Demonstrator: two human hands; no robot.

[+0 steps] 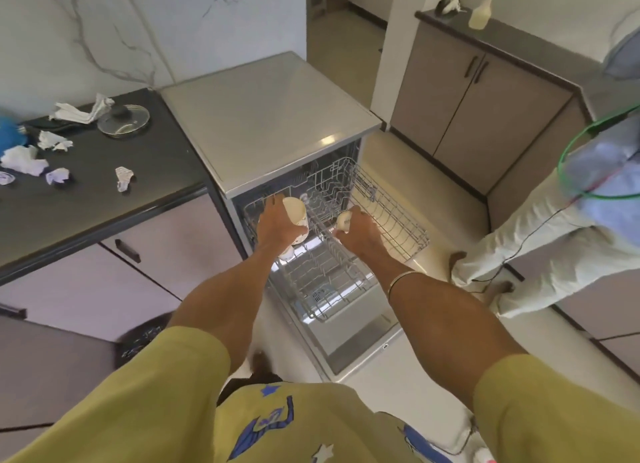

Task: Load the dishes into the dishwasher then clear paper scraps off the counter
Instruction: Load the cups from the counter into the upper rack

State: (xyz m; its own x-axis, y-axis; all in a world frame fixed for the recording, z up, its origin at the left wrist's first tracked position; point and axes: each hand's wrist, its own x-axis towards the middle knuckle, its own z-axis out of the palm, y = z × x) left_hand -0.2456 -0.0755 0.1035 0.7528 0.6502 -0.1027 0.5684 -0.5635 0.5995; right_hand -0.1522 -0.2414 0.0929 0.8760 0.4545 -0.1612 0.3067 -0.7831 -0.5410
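Down over the open dishwasher point(277, 123) is where both my hands are right now, reaching into the pulled-out upper rack point(391, 216). My left hand point(277, 223) has its grip wrapped round a cream cup point(296, 213), held tilted on its side over the left part of the rack, with what looks like another pale cup point(286, 253) just below my wrist, though I can't make that one out properly. My right hand point(360, 232) has its grip curled round a small white dish or cup point(343, 220), right at the middle wire divider of the rack; can't tell exactly what piece it is since my fingers cover most of it. Lower rack point(322, 279) is also slid out over the dropped door point(360, 334), looks like bare wire from here. Off to the left the dark bench point(104, 192) has the paper scraps point(124, 178) scattered over it, several crumpled white bits well apart from each other, plus a glass pot lid point(123, 120) near the back with a bigger crumpled sheet point(83, 111) just beside it. Something blue point(8, 133) sits at the far left edge, cut off by the view. Another person in pale trousers point(540, 241) stands to the right of the dishwasher, near the grey cabinets point(474, 106), and a spray bottle point(481, 12) sits on top of those
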